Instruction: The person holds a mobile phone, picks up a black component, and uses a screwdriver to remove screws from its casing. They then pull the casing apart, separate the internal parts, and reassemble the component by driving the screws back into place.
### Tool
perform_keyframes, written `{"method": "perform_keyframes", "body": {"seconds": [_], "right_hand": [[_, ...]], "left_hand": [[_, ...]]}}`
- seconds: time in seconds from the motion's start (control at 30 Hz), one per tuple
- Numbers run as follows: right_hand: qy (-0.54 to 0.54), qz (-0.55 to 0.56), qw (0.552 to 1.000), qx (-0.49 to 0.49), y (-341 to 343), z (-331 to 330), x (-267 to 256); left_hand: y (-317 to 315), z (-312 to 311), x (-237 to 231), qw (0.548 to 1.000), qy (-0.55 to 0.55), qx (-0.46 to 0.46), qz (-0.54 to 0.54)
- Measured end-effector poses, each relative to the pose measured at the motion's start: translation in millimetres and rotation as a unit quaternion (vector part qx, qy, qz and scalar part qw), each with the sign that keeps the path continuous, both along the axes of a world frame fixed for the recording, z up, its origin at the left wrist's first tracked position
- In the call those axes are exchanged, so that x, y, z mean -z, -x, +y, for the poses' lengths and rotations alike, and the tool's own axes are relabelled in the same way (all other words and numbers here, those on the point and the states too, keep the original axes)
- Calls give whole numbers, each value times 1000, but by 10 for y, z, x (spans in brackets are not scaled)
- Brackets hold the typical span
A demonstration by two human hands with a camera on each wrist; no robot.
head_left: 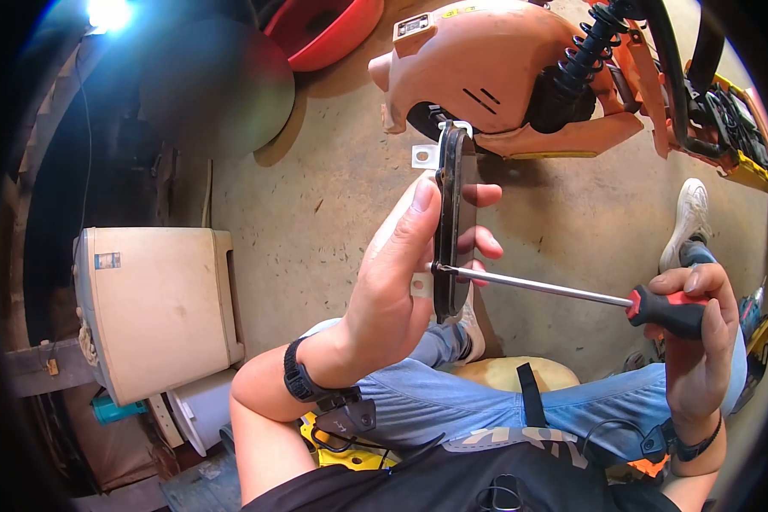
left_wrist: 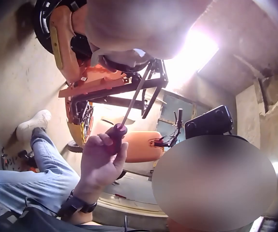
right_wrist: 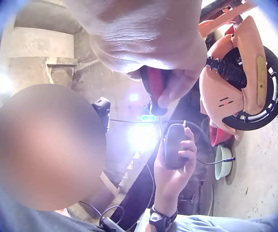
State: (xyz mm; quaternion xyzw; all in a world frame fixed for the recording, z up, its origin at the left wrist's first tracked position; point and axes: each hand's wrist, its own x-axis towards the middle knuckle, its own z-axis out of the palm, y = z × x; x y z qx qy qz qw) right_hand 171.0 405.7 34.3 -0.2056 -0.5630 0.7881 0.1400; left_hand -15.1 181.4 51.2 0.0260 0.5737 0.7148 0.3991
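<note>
In the head view, my left hand grips a dark, flat oval unit held on edge, thumb on one face and fingertips round the other. White tabs with holes stick out along its side. A screwdriver with a red and black handle is pinched in my right hand. Its long metal shaft reaches left, and its tip sits at the lower edge of the unit. The right wrist view shows the unit's rounded dark face with my left fingers wrapped over its edge.
An orange scooter body with a black spring shock stands ahead on the concrete floor. A red basin lies at the back. Left of me is a cream-coloured box. Yellow-edged tool trays lie at the right.
</note>
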Motion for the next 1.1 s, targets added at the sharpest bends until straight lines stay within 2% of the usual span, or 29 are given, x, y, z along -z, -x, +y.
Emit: {"method": "perform_keyframes", "body": {"seconds": [0.17, 0.23, 0.37, 0.43, 0.47, 0.53, 0.67, 0.73, 0.97, 1.03, 1.1], "right_hand": [[-10, -50, 998, 41, 41, -40, -52], [35, -70, 997, -4, 33, -14, -52], [39, -98, 993, -50, -5, 20, 11], [75, -125, 985, -94, -8, 61, -2], [75, -125, 985, -92, -18, 80, 9], [168, -131, 972, -102, -32, 120, 46], [122, -131, 979, -101, -6, 68, 7], [80, -85, 984, -131, -39, 91, 57], [100, -80, 974, -185, -61, 161, 38], [113, -79, 974, -180, -57, 163, 38], [131, -73, 972, -181, -66, 159, 45]], "left_hand": [[-14, 8, -9, 997, 52, 27, 56], [-17, 13, -14, 996, 57, 16, 67], [31, -24, 8, 996, 46, 15, 75], [97, -84, 10, 992, 13, 79, 95], [49, -46, -1, 993, 31, 52, 105], [58, -25, 13, 992, 30, 58, 104], [56, -13, 18, 992, 32, 58, 111], [26, -27, -5, 988, 49, 58, 131], [-124, 43, -14, 989, 50, 1, 137], [-243, 211, -38, 979, 66, -95, 169], [-214, 158, -58, 981, 69, -50, 173]]}}
